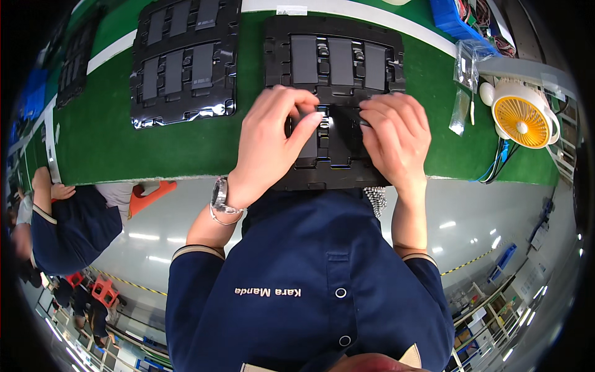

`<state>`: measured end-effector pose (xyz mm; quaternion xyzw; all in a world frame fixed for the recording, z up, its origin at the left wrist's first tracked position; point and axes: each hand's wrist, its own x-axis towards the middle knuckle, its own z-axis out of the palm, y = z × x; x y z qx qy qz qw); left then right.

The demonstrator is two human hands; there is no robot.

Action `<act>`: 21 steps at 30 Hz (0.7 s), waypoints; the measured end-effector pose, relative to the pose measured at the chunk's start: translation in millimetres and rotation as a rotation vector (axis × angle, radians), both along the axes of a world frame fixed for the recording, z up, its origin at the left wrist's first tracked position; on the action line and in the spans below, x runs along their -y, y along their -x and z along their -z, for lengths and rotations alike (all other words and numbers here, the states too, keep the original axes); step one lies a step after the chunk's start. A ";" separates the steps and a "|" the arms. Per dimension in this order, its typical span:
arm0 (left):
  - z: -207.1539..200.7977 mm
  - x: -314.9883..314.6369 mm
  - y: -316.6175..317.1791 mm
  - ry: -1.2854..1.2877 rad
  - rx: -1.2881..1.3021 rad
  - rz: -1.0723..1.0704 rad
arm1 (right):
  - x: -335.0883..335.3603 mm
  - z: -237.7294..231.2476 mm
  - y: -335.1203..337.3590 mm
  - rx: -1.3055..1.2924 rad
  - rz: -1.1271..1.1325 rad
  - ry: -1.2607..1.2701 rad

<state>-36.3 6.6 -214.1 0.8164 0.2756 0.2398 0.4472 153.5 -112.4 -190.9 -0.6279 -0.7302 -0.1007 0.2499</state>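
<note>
A black moulded plastic tray (334, 93) lies before me on the green work surface. Three flat dark grey rectangular pieces (341, 62) sit side by side in its far row. Over the near row, my left hand (273, 133) has its thumb and index finger curled toward each other at the left pocket; what lies between them is blurred. On the other side, my right hand (395, 133) is closed, fingertips bunched around a small dark edge I cannot identify. Between the hands a dark flat surface (341, 133) shows in the middle pocket. My fingers partly hide the near row.
To the left lies another black tray (183, 102) with grey pieces. A white fan with a yellow grille (522, 122) stands at right beside clear plastic bags (460, 108). A blue bin (455, 22) with cables is at the far right. Another person (74, 223) is at the left edge.
</note>
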 end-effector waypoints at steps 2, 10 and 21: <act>-12.7 4.5 4.6 0.731 0.098 0.110 | -0.3 -10.7 11.2 -0.024 0.023 -0.140; -11.9 4.1 -8.5 1.075 0.456 0.062 | -8.7 -12.6 46.0 -0.370 -0.107 -0.156; -11.6 3.1 -11.7 0.829 0.425 -0.055 | -10.0 -12.7 55.0 -1.472 0.083 0.278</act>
